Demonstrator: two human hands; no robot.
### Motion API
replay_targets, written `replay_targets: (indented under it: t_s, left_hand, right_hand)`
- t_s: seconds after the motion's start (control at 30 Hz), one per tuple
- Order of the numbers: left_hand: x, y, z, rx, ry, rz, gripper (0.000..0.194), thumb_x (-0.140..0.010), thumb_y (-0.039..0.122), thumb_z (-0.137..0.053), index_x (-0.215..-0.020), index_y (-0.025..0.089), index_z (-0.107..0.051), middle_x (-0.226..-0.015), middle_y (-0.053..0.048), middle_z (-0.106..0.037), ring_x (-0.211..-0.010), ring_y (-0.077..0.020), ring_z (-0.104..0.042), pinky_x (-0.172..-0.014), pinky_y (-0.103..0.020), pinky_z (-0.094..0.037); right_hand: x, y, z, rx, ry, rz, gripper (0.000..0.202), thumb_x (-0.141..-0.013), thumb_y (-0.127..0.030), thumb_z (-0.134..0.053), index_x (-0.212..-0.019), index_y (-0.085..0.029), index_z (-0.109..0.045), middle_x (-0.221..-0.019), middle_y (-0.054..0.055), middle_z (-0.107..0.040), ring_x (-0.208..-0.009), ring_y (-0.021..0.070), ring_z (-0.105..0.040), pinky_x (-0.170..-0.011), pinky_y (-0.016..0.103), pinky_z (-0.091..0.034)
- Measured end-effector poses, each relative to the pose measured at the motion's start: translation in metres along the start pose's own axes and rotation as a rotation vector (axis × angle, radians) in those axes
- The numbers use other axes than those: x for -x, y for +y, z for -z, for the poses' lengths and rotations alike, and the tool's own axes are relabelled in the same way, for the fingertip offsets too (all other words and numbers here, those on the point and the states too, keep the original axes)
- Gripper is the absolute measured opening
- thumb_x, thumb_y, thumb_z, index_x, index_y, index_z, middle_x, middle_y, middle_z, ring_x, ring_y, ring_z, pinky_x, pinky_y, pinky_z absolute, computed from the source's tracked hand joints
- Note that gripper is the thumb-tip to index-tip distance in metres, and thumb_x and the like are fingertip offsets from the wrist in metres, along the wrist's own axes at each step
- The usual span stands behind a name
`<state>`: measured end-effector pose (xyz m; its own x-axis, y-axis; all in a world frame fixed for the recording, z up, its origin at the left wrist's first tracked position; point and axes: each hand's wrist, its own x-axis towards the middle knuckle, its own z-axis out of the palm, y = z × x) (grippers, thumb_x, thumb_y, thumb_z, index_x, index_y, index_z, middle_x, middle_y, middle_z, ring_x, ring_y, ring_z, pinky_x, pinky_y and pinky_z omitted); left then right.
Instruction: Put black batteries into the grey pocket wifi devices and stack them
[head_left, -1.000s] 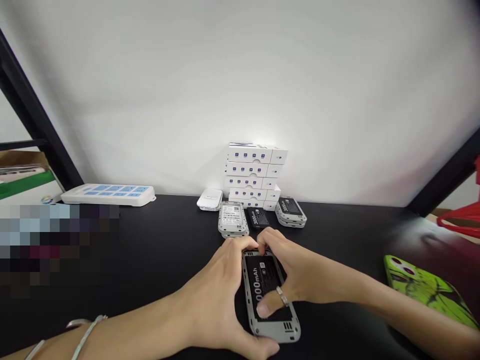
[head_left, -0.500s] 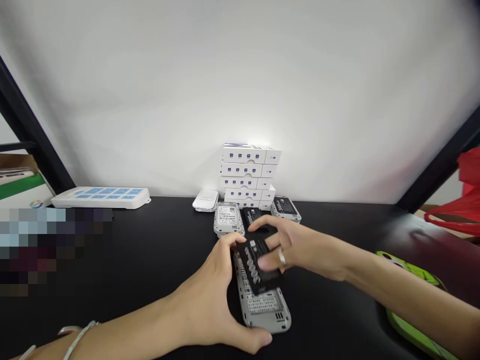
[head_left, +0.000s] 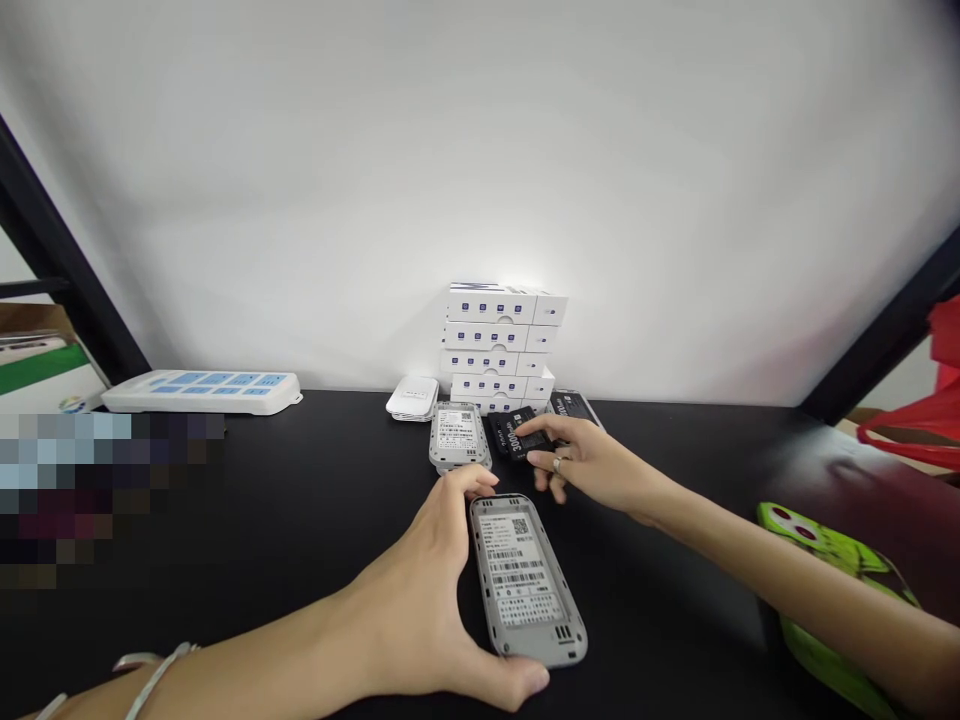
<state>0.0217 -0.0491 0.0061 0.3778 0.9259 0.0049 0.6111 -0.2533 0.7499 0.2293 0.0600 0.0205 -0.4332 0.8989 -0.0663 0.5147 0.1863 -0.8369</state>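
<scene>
A grey pocket-sized device (head_left: 525, 560) lies on the black table with its battery bay exposed, showing a label with barcodes and a QR code. My left hand (head_left: 431, 590) spans it, the thumb at its near end and the fingers at its far left corner. Beyond it, my right hand (head_left: 577, 460) pinches a black battery (head_left: 521, 436) marked 3000 between thumb and fingers. This battery is over another dark battery (head_left: 498, 434), partly hidden. Left of them, more grey devices (head_left: 457, 432) are stacked, the top one with its label uncovered.
White boxes (head_left: 491, 335) are stacked against the wall. Beside them lie white covers (head_left: 412, 397) and a device holding a battery (head_left: 576, 405). A white power strip (head_left: 202, 392) is at the back left. On the right are a green pouch (head_left: 825, 560) and a red bag (head_left: 915, 430).
My right hand has carried the black battery away from the near device to the batteries behind, so the device's bay now shows fully. My left hand has stayed around the device.
</scene>
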Motion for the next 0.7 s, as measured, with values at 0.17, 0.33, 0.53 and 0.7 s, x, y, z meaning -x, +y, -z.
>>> replay_targets:
  t_s: [0.17, 0.33, 0.53, 0.7]
  left_hand:
    - [0.001, -0.005, -0.006, -0.053, 0.069, -0.113, 0.101, -0.055, 0.045, -0.083, -0.130, 0.030, -0.016, -0.123, -0.009, -0.033, -0.110, -0.0352, -0.046, -0.087, -0.054, -0.051]
    - [-0.004, -0.007, -0.004, -0.124, 0.263, -0.382, 0.097, -0.055, 0.029, -0.082, -0.126, 0.031, -0.017, -0.129, -0.009, -0.034, -0.118, -0.0328, -0.046, -0.097, -0.048, -0.047]
    - [-0.027, -0.024, 0.021, -0.126, 0.543, -0.278, 0.085, -0.067, 0.036, -0.077, -0.127, 0.028, -0.017, -0.139, -0.013, -0.030, -0.131, -0.0336, -0.040, -0.101, -0.050, -0.044]
    - [-0.038, -0.036, 0.029, -0.113, 0.517, -0.198, 0.068, -0.082, 0.036, -0.067, -0.129, 0.028, -0.017, -0.142, -0.013, -0.037, -0.133, -0.0316, -0.043, -0.106, -0.055, -0.040]
  right_hand:
    - [-0.002, 0.009, -0.002, 0.323, 0.088, 0.127, 0.032, -0.093, -0.024, -0.041, -0.122, -0.021, -0.054, -0.056, -0.008, -0.050, -0.033, 0.0093, -0.048, -0.046, 0.028, -0.048]
    - [-0.002, -0.003, 0.012, 0.430, 0.181, 0.229, 0.027, -0.089, -0.031, -0.049, -0.114, -0.021, -0.055, -0.062, -0.004, -0.058, -0.045, 0.0136, -0.054, -0.058, 0.033, -0.051]
    - [-0.013, 0.004, 0.056, 0.605, 0.286, 0.355, 0.057, -0.078, -0.058, -0.062, -0.122, -0.024, -0.052, -0.125, 0.013, -0.058, -0.113, 0.0332, -0.054, -0.093, 0.048, -0.046]
    - [-0.022, 0.032, 0.074, 0.638, 0.107, 0.226, 0.096, -0.072, -0.067, -0.065, -0.148, -0.031, -0.020, -0.155, 0.011, -0.031, -0.140, 0.0388, -0.029, -0.114, 0.059, -0.021]
